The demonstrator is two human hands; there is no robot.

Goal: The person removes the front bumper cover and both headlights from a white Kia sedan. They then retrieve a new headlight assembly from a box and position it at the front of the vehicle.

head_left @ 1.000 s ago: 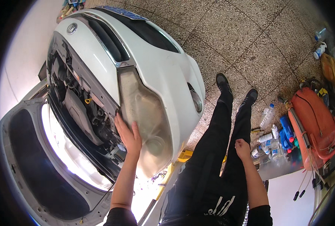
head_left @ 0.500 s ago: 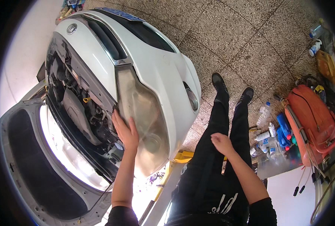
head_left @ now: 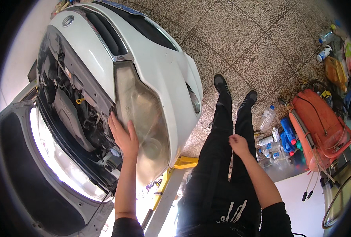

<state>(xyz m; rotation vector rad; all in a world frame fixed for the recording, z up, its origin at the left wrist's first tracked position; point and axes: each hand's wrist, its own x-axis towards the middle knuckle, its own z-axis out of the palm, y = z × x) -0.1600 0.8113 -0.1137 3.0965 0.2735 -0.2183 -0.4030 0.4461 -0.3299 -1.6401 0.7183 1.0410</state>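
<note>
In the head view, the left hand [head_left: 125,138] lay flat over the inner edge of a clouded headlight [head_left: 146,114], its fingers straight and close together, the thumb spread away across the lens. The headlight sat in the front corner of a white car [head_left: 175,75], to the left of the person's legs [head_left: 220,130], with the exposed engine bay [head_left: 71,114] bordering it. The right hand [head_left: 239,145] hung before the thighs, well apart from the car, its fingers curled; whether they pinched anything could not be told. Plastic bottles [head_left: 267,118] and an orange-red tank [head_left: 321,122] stood off to the right.
</note>
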